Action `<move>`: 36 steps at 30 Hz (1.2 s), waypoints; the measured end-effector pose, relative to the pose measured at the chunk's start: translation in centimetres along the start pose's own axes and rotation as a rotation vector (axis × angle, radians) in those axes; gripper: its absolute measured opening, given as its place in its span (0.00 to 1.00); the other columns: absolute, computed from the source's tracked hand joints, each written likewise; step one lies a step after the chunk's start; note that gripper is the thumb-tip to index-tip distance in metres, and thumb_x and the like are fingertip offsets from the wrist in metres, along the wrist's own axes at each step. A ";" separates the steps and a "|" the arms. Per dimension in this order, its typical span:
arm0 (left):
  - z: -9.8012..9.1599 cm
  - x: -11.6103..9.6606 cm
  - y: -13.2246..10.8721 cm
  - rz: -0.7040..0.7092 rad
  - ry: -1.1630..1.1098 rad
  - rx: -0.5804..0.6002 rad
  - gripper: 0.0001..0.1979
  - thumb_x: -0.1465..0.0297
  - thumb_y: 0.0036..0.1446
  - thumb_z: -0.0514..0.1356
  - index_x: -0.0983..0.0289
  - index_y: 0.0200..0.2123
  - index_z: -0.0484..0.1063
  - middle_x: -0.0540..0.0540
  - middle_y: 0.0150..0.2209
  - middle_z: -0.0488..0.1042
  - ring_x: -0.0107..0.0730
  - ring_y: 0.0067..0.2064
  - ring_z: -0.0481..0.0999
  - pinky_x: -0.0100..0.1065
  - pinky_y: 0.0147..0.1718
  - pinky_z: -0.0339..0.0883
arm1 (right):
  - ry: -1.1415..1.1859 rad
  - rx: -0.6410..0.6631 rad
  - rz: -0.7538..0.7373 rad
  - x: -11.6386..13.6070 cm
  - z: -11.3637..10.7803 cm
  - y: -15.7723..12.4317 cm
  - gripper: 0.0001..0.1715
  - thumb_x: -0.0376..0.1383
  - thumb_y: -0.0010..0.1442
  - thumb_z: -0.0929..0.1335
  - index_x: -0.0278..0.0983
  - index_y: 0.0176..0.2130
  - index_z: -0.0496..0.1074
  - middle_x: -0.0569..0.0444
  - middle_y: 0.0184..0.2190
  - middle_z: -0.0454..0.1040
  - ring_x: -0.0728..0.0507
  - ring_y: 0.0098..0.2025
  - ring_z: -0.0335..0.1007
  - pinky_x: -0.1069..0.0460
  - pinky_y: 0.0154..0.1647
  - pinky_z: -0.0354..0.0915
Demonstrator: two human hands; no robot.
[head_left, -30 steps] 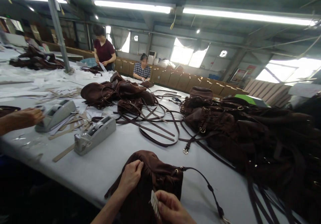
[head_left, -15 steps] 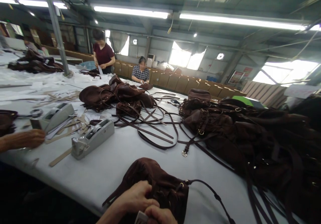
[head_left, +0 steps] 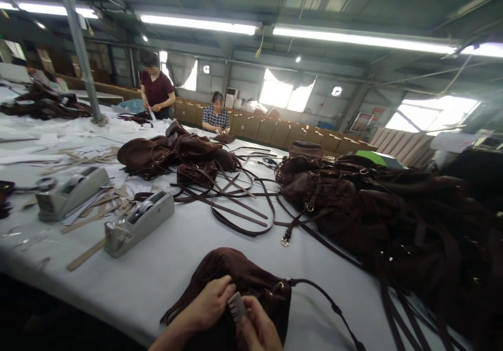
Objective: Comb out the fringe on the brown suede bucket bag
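A dark brown suede bag lies at the near table edge, its thin strap trailing right. My left hand grips the bag's cloth with curled fingers. My right hand pinches a small pale tag just beside my left thumb, over the bag. Both wrists run off the bottom of the picture.
Two grey tape dispensers stand left among card strips. A heap of brown bags fills the right, another pile with loose straps sits mid-table. Two people work at the far side.
The other person's hand at the left edge has left the picture. My hands came together on the bag, and the tag now stands upright between them.
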State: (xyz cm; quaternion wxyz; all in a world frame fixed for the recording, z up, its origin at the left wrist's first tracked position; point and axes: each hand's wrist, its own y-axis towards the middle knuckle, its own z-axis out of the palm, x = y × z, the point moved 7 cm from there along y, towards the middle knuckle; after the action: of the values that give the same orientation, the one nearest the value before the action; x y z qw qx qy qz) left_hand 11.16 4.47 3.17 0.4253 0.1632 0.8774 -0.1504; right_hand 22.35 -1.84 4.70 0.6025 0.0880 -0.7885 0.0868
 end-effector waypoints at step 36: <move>-2.7 5.5 -7.3 0.102 -0.690 -0.712 0.17 0.58 0.67 0.49 0.61 0.30 0.65 0.46 0.23 0.65 0.26 0.24 0.66 0.26 0.25 0.63 | -0.383 0.255 -0.176 4.3 5.1 1.2 0.06 0.34 0.52 0.66 0.38 0.31 0.73 0.62 0.21 0.66 0.50 0.23 0.61 0.57 0.23 0.54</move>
State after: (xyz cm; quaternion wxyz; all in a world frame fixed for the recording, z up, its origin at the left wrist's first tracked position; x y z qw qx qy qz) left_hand 3.08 -0.19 1.30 0.7270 -0.0087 0.6733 0.1343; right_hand 16.19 -2.02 7.54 0.4312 0.2468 -0.8602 0.1145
